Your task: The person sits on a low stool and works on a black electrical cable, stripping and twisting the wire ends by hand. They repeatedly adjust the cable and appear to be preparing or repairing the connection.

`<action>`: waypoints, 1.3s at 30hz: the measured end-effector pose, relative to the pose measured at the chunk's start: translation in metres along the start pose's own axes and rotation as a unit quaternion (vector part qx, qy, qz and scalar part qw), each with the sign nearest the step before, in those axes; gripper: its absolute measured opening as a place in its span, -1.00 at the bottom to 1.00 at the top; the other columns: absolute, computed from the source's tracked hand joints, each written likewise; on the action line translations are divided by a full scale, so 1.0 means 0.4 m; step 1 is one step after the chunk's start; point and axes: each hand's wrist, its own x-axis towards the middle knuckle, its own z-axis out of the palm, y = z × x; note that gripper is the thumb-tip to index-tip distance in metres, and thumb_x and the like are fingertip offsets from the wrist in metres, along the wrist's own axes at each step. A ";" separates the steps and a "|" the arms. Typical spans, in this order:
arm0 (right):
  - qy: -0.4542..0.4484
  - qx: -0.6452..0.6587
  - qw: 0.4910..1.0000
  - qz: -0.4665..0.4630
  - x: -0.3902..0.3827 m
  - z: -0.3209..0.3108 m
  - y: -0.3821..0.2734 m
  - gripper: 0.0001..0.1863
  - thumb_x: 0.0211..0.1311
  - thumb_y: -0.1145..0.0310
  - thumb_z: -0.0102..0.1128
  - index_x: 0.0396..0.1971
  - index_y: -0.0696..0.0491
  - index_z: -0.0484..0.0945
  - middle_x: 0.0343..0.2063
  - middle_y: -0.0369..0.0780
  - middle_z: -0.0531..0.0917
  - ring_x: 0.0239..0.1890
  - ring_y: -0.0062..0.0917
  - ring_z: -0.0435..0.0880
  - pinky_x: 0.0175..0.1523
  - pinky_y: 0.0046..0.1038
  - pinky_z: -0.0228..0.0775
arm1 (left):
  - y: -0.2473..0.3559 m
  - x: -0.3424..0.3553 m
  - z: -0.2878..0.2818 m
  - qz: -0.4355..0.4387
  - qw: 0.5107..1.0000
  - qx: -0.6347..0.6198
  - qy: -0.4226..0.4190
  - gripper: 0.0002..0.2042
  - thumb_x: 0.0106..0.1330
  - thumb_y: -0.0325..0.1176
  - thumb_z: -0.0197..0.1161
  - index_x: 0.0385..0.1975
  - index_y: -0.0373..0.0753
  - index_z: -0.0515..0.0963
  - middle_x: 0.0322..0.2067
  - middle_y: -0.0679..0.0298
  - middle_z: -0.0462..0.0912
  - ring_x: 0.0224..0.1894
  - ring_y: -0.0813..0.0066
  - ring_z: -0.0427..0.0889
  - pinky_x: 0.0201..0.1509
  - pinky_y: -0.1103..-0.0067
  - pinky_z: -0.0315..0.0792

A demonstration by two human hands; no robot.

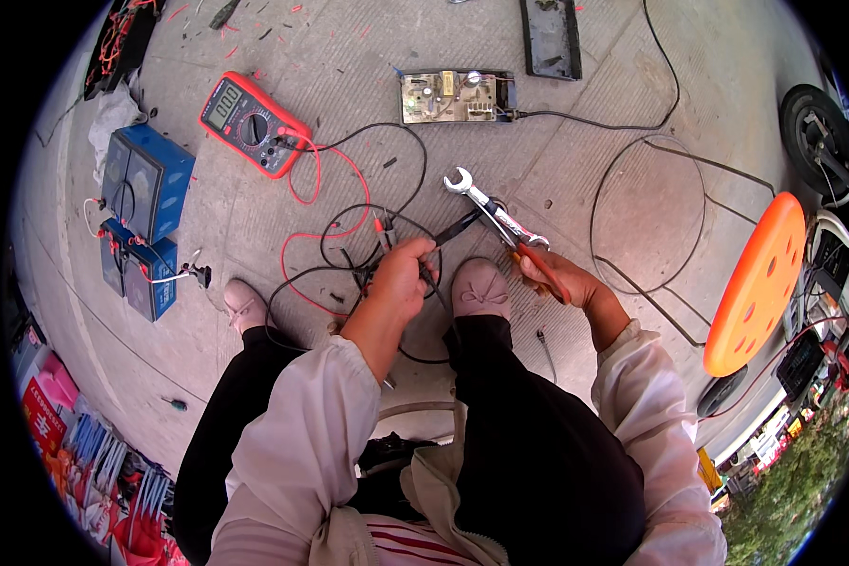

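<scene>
Slightly left of centre, my left hand (403,275) is closed on a black cable (455,230); its exact end is hard to make out. My right hand (557,275) grips orange-handled pliers (557,281), their jaws near the cable. Two silver wrenches (489,209) overlap just above the pliers; I cannot tell whether they are held or lying. Test probes (383,227) and tangled black and red leads are by my left hand, running to a red multimeter (229,102) on the paved ground (349,47).
An exposed circuit board (448,94) and black casing (552,38) lie ahead. Blue batteries (156,179) stand left. At right are an orange stool (755,283) with a metal ring frame and a vehicle wheel (811,123). My feet (481,288) flank the cables; assorted goods (113,472) are lower left.
</scene>
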 end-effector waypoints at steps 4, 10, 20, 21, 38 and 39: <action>0.008 -0.022 1.000 -0.013 0.001 -0.008 -0.016 -0.20 0.11 -0.52 -0.09 -0.26 0.04 0.51 -0.56 -0.38 0.36 -0.54 -0.67 0.31 -0.45 -0.60 0.20 | -0.015 -0.002 -0.005 0.018 0.999 0.048 0.005 -0.94 0.16 -0.42 0.24 -0.46 -0.15 0.49 -0.54 0.41 0.38 -0.49 0.59 0.38 -0.43 0.58 0.34; -0.003 -0.011 1.000 -0.017 0.011 -0.008 -0.021 -0.27 0.12 -0.50 -0.07 -0.38 -0.01 0.47 -0.59 -0.40 0.35 -0.56 -0.69 0.30 -0.47 -0.60 0.19 | -0.022 -0.016 0.000 0.033 0.998 0.053 0.028 -0.94 0.17 -0.44 0.25 -0.42 -0.18 0.49 -0.53 0.41 0.40 -0.51 0.63 0.37 -0.44 0.60 0.36; 0.008 0.038 0.999 -0.003 0.008 -0.006 -0.023 -0.43 0.15 -0.29 0.18 -0.41 0.01 0.53 -0.66 -0.44 0.33 -0.59 -0.74 0.26 -0.49 -0.63 0.11 | -0.009 -0.017 0.001 0.044 0.998 0.053 0.011 -0.95 0.18 -0.45 0.23 -0.40 -0.20 0.50 -0.53 0.42 0.39 -0.50 0.63 0.36 -0.43 0.61 0.37; 0.011 0.036 0.999 -0.012 0.006 -0.008 -0.026 -0.46 0.16 -0.24 0.21 -0.42 0.02 0.54 -0.65 -0.44 0.33 -0.60 -0.74 0.26 -0.48 -0.63 0.11 | -0.010 -0.016 0.000 0.045 0.998 0.052 0.010 -0.95 0.19 -0.46 0.23 -0.40 -0.20 0.50 -0.53 0.42 0.39 -0.49 0.63 0.36 -0.43 0.61 0.37; 0.354 -0.320 0.879 -0.013 -0.237 0.221 0.296 -0.56 0.11 0.16 0.32 -0.09 0.15 0.57 -0.27 0.02 0.64 -0.24 -0.13 0.66 -0.12 -0.27 0.51 | 0.129 -0.401 -0.115 0.074 0.972 0.015 -0.221 -0.90 0.22 -0.44 0.18 -0.29 -0.22 0.45 -0.43 0.35 0.39 -0.35 0.48 0.37 -0.29 0.53 0.28; 0.365 -0.312 0.877 -0.030 -0.222 0.208 0.251 -0.59 0.08 0.19 0.32 -0.12 0.13 0.60 -0.27 0.04 0.64 -0.24 -0.12 0.66 -0.10 -0.23 0.52 | 0.156 -0.437 -0.125 0.098 0.969 0.043 -0.223 -0.89 0.21 -0.43 0.19 -0.31 -0.20 0.44 -0.43 0.34 0.38 -0.34 0.47 0.37 -0.29 0.53 0.27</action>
